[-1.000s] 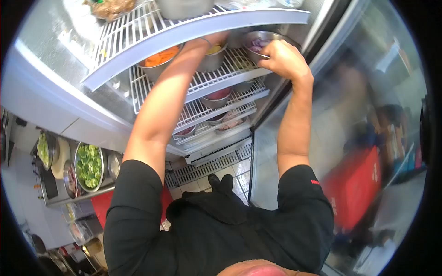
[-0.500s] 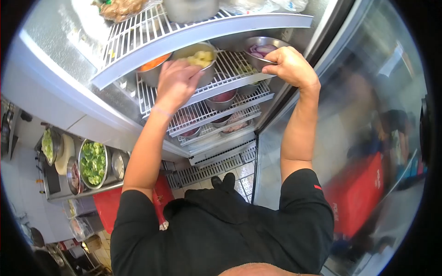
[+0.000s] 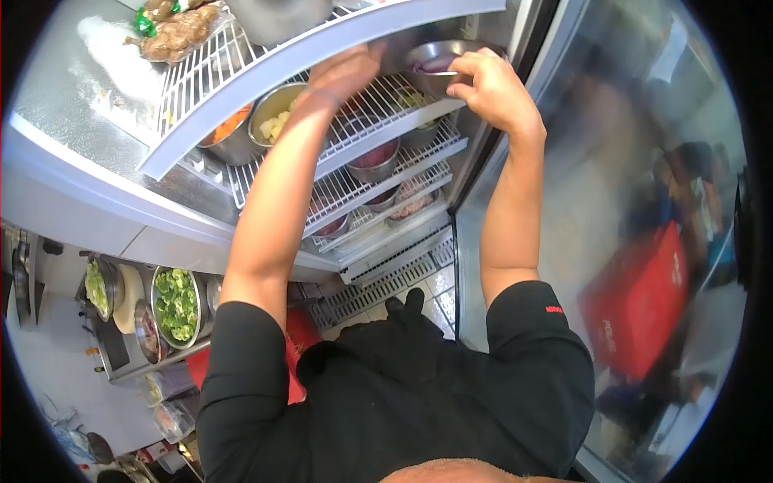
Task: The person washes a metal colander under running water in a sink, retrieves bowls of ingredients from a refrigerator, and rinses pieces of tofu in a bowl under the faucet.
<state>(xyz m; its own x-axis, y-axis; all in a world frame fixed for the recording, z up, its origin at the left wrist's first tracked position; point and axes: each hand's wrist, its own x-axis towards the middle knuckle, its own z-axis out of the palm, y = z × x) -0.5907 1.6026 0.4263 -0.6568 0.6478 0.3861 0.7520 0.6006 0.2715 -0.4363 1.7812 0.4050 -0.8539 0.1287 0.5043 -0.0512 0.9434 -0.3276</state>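
My right hand [image 3: 493, 87] grips the rim of a steel bowl [image 3: 425, 79] on the right of the fridge's upper shelf. Purple onion slices [image 3: 435, 63] lie in that bowl. My left hand [image 3: 345, 74] reaches in under the front edge of the top shelf; its fingers are blurred and partly hidden, pointing toward the onion bowl. Below my left wrist stands a metal pot [image 3: 259, 121] holding pale yellow chunks [image 3: 275, 126]. Left of it is another pot [image 3: 233, 150] with orange pieces, perhaps carrot.
The top shelf's front edge [image 3: 322, 71] runs above my hands. Several bowls, one of them a bowl of reddish food [image 3: 377, 163], sit on lower racks. The open glass door [image 3: 515, 217] is at my right. A counter at left carries a pan of broccoli [image 3: 175, 304].
My left hand has moved right, from the pot of yellow chunks toward the onion bowl. My right hand keeps its grip on the bowl's rim. The view has shifted slightly.
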